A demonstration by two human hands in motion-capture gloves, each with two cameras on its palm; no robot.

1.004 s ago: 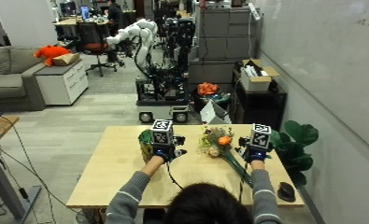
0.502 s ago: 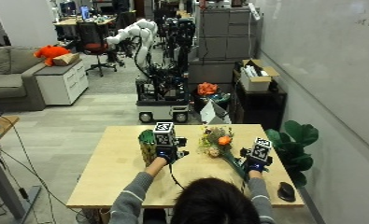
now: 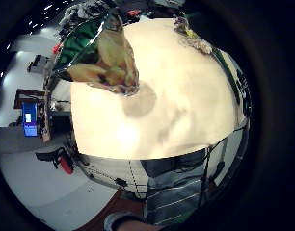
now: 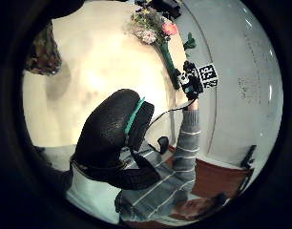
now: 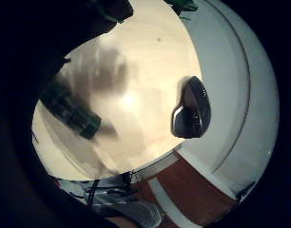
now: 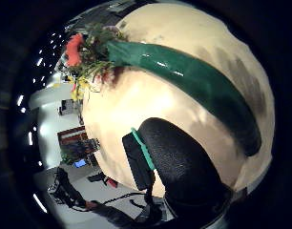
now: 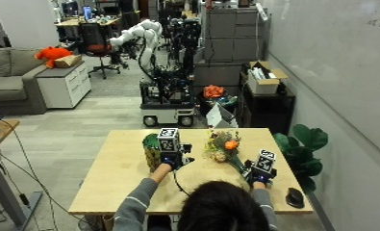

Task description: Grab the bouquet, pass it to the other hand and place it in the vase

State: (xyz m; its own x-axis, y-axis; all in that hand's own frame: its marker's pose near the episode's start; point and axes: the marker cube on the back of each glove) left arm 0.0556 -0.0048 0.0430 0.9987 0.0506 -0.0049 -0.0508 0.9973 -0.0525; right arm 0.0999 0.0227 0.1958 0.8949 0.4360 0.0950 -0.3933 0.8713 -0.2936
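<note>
- My right hand (image 7: 260, 174) hovers low over the table's (image 7: 119, 185) right part, near the near edge, right at the stem end of the bouquet (image 7: 226, 147). From my right thumb-side palm view the thumb (image 6: 182, 164) stands apart from the green wrapped stem (image 6: 193, 81), not touching it, so I judge the hand spread and holding nothing (the other fingers are out of sight in every view).
- The bouquet lies flat on the table. Its long axis runs from the stem end beside my right hand, away and slightly leftward, to the orange and yellow blooms (image 6: 81, 57) near the table's far edge. So the stem is what I should close on: it lies across my palm rather than along it.
- My left hand (image 7: 170, 160) is up beside the vase (image 7: 152, 149), a green patterned one standing near the far edge left of centre; whether it touches it I cannot tell. Its thumb (image 4: 115, 136) shows curled over nothing.
- The right hand is clearly nearer the bouquet; the left is nearer the vase (which suits the hand-over).
- A black computer mouse (image 7: 294, 197) sits at the near right corner, well apart from the stem.
</note>
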